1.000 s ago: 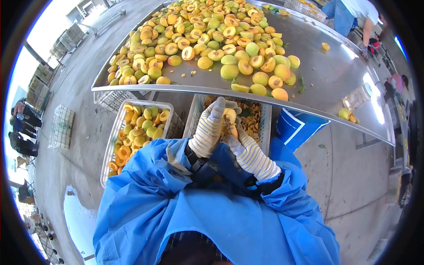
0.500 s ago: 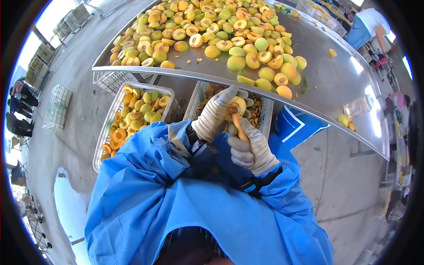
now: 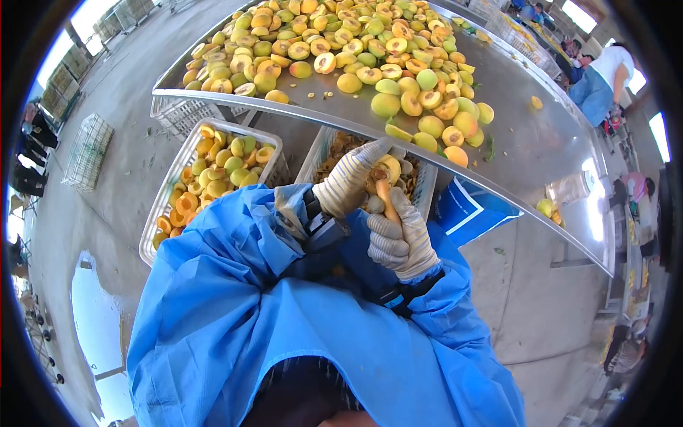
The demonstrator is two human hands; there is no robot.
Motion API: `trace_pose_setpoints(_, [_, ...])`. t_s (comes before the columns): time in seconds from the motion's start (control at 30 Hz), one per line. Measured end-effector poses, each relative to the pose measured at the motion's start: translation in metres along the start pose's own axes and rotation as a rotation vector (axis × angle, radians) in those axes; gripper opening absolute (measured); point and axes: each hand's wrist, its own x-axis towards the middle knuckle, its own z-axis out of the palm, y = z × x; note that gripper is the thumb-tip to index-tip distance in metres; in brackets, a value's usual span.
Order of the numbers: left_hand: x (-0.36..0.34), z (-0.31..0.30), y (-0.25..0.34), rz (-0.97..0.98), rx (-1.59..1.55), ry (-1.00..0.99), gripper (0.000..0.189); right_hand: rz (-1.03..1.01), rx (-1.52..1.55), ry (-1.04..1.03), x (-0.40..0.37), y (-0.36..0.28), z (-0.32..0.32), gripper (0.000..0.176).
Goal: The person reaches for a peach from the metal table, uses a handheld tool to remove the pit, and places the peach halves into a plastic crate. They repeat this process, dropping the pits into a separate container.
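My left hand (image 3: 350, 178), in a striped glove, is closed round a yellow fruit half (image 3: 388, 169). In my right hand (image 3: 400, 240), also gloved, is the orange-brown handle of a tool (image 3: 385, 197); its upper end meets the fruit, and its tip is hidden there. Both hands are over a crate (image 3: 425, 186) that holds brown scraps. To the left, a white crate (image 3: 151, 224) contains halved yellow and orange fruit (image 3: 213, 167).
Beyond my hands stands a metal table (image 3: 341, 114) with a raised edge, bearing a heap of fruit (image 3: 356, 43). A blue box (image 3: 466, 213) is under its edge. Wire crates (image 3: 87, 153) and several people, one in a white top (image 3: 612, 71), are farther off.
The view has shifted slightly, so the table and crates appear a little displaced. My hands keep their hold on the fruit and tool. The person in the white top is more visible.
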Motion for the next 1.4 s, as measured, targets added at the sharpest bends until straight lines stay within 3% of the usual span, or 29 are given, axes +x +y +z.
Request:
trace_pose_setpoints(0.03, [0.009,-0.006,-0.007,0.112,0.147,0.054,0.037,-0.04,-0.051,0.057,0.0,0.002,0.004,0.038])
trace_pose_setpoints(0.1, [0.013,-0.01,-0.01,0.114,0.248,0.048,0.039,-0.136,-0.217,0.213,0.002,0.006,0.012,0.038])
trace_pose_setpoints(0.13, [0.011,-0.006,-0.007,0.111,0.305,0.045,0.04,-0.083,-0.188,0.17,-0.001,0.003,0.01,0.038])
trace_pose_setpoints(0.17, [0.003,-0.006,-0.002,-0.112,0.117,0.034,0.041,-0.036,-0.153,0.127,-0.004,-0.001,0.006,0.038])
trace_pose_setpoints(0.2, [0.002,-0.006,-0.001,-0.201,0.071,0.011,0.04,0.012,-0.114,0.087,-0.007,-0.001,0.004,0.038])
trace_pose_setpoints(0.23, [0.001,-0.007,-0.002,-0.291,0.022,-0.011,0.04,0.066,-0.077,-0.091,-0.007,-0.001,0.004,0.039])
trace_pose_setpoints(0.33, [0.003,-0.011,-0.01,-0.423,-0.147,-0.125,0.041,-0.045,-0.094,0.002,0.003,0.004,0.015,0.04])
trace_pose_setpoints(0.43, [0.008,-0.019,0.003,0.008,0.121,0.145,0.04,-0.197,-0.141,0.001,-0.012,-0.01,0.011,0.039])
trace_pose_setpoints(0.47, [0.006,-0.025,0.012,0.04,0.276,0.197,0.041,-0.247,-0.172,0.012,-0.018,-0.015,0.01,0.039])
trace_pose_setpoints(0.53, [-0.003,-0.026,0.038,0.033,1.299,0.257,0.041,-0.327,-0.298,0.171,-0.025,-0.025,0.012,0.038])
trace_pose_setpoints(0.57, [-0.002,-0.04,0.036,0.166,1.401,0.245,0.039,-0.355,-0.353,0.241,-0.027,-0.027,0.013,0.038])
trace_pose_setpoints(0.67, [-0.011,-0.039,0.041,0.078,0.584,0.161,0.038,-0.41,-0.47,0.371,-0.028,-0.026,0.009,0.04])
trace_pose_setpoints(0.7, [-0.02,-0.029,0.048,0.072,0.515,0.16,0.038,-0.416,-0.491,0.39,-0.027,-0.025,0.01,0.04])
trace_pose_setpoints(0.8, [-0.052,-0.021,0.085,-0.016,1.067,0.37,0.036,-0.412,-0.566,0.413,-0.028,-0.026,0.014,0.04])
trace_pose_setpoints(0.87, [-0.073,-0.048,0.109,0.125,1.758,0.438,0.033,-0.403,-0.609,0.404,-0.031,-0.027,0.012,0.038])
trace_pose_setpoints(0.93, [-0.088,-0.082,0.131,-0.17,2.073,0.604,0.038,-0.379,-0.607,0.383,-0.033,-0.027,0.011,0.038])
trace_pose_setpoints(1.03, [-0.079,-0.081,0.141,-0.135,2.375,0.648,0.041,-0.369,-0.617,0.351,-0.031,-0.026,0.014,0.038])
trace_pose_setpoints(1.2, [0.027,-0.041,0.108,0.408,2.156,0.372,0.043,-0.425,-0.599,0.373,-0.027,-0.029,0.013,0.038])
trace_pose_setpoints(1.33, [0.103,0.02,0.064,-0.184,2.389,0.194,0.069,-0.488,-0.582,0.431,-0.029,-0.03,0.014,0.039])
trace_pose_setpoints(1.4, [0.122,0.024,0.039,-0.207,2.359,0.132,0.08,-0.502,-0.577,0.425,-0.031,-0.031,0.012,0.039])
